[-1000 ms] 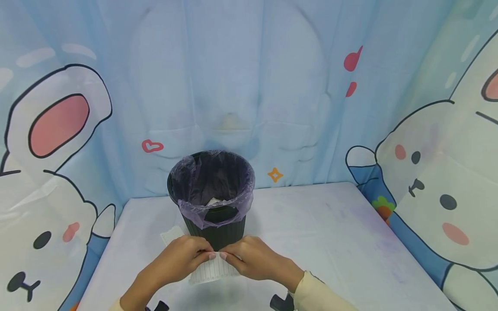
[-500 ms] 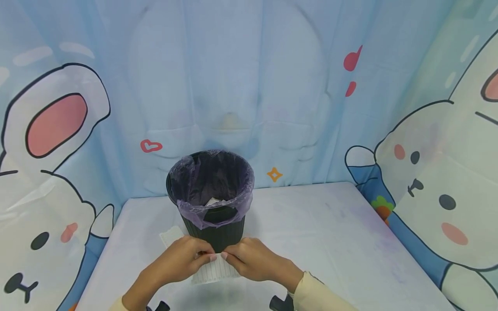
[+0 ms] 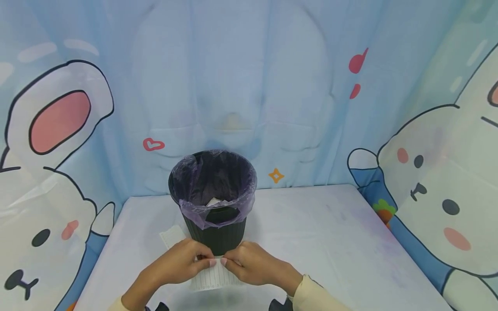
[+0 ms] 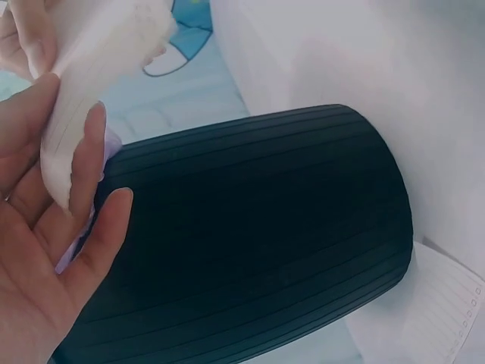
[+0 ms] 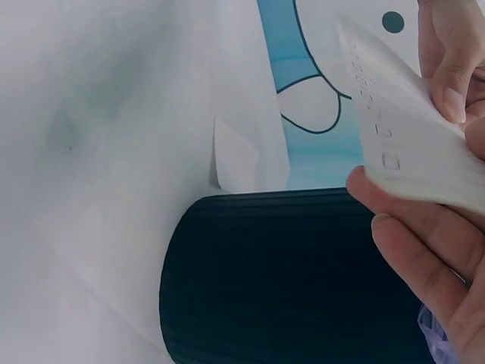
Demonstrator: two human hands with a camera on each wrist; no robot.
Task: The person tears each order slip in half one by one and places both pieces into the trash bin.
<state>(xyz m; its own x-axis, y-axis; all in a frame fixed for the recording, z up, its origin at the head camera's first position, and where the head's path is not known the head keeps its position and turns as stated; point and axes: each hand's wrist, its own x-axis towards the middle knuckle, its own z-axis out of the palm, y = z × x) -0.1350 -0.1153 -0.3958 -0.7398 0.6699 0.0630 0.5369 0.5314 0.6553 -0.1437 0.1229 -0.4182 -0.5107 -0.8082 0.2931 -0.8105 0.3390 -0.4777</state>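
Note:
Both hands pinch the top edge of a lined sheet of paper [image 3: 215, 276], thumbs towards the wearer and thumb tips nearly meeting. The left hand [image 3: 183, 261] grips it on the left, the right hand [image 3: 253, 262] on the right. A row of small holes or marks runs along the sheet's lower edge; in the right wrist view the paper [image 5: 409, 152] curves over the fingers. A ragged edge shows on the paper [image 4: 91, 68] in the left wrist view. Just beyond the hands stands a black ribbed trash bin [image 3: 218, 235].
A purple bag [image 3: 239, 209] lines the bin, with a crumpled whitish scrap [image 3: 213, 201] inside. Another lined sheet [image 3: 172, 236] lies on the white-covered table [image 3: 311, 233], left of the bin. Behind rises a blue rabbit-print curtain [image 3: 229, 86]. Dark objects [image 3: 281, 305] show at the near edge.
Both hands, still pinching the paper, have come slightly down towards the wearer. More of the bin's base shows above them. The head view has shifted a little.

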